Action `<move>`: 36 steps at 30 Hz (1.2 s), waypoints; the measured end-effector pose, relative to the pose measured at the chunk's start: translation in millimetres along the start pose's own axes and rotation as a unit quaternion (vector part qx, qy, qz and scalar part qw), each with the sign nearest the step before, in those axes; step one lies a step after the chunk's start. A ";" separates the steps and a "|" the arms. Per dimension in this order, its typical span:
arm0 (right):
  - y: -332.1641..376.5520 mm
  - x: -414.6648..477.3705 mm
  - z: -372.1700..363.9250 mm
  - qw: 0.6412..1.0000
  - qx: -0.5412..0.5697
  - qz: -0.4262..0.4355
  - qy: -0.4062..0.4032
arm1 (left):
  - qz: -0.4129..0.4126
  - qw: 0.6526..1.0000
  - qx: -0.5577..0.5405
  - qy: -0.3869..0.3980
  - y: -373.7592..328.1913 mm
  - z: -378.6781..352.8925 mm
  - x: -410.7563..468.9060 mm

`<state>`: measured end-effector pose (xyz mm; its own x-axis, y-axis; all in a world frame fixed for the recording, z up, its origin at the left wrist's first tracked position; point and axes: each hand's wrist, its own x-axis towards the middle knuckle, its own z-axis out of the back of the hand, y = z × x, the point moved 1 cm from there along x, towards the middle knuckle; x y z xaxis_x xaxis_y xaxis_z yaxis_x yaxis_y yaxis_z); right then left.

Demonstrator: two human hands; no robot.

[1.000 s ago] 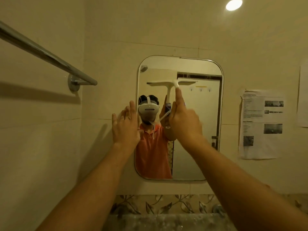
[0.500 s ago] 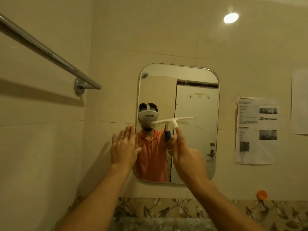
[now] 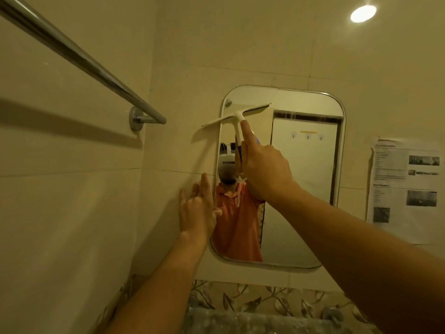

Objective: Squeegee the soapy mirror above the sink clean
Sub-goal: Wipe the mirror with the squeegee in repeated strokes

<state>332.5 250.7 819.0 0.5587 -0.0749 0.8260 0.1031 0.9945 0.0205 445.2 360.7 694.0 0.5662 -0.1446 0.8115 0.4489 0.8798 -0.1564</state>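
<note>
A rounded rectangular mirror (image 3: 305, 189) hangs on the tiled wall. My right hand (image 3: 265, 169) grips the handle of a white squeegee (image 3: 237, 115), index finger stretched along the stem. Its blade sits tilted at the mirror's top left corner, the left end overhanging onto the wall tile. My left hand (image 3: 196, 208) rests flat with fingers spread against the wall at the mirror's left edge. The glass reflects a person in an orange shirt and a white door.
A chrome towel bar (image 3: 79, 59) runs along the left wall, ending in a mount (image 3: 136, 119) near the mirror. Printed paper sheets (image 3: 407, 189) are taped to the wall on the right. A leaf-patterned tile band (image 3: 265, 297) runs below the mirror.
The squeegee went from the top middle down to mid-mirror, then up to the top left corner. My left hand stayed at the left edge. The view tilted upward and closer.
</note>
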 end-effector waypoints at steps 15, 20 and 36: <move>-12.4 -126.5 -56.3 0.993 0.012 -0.061 0.096 | -0.015 0.999 -0.012 -0.032 3.0 -6.1 -8.1; -14.5 -127.1 -51.9 0.991 0.019 -0.064 0.113 | 0.000 0.996 -0.075 -0.041 5.7 0.4 -6.4; -4.1 -8.8 0.4 1.000 0.012 -0.002 0.004 | 0.056 0.990 -0.127 -0.005 7.7 -3.2 -4.8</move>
<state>326.8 247.4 811.9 0.5645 -0.0788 0.8216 0.0853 0.9957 0.0369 448.2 366.7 687.1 0.6159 -0.0468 0.7864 0.5439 0.7474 -0.3815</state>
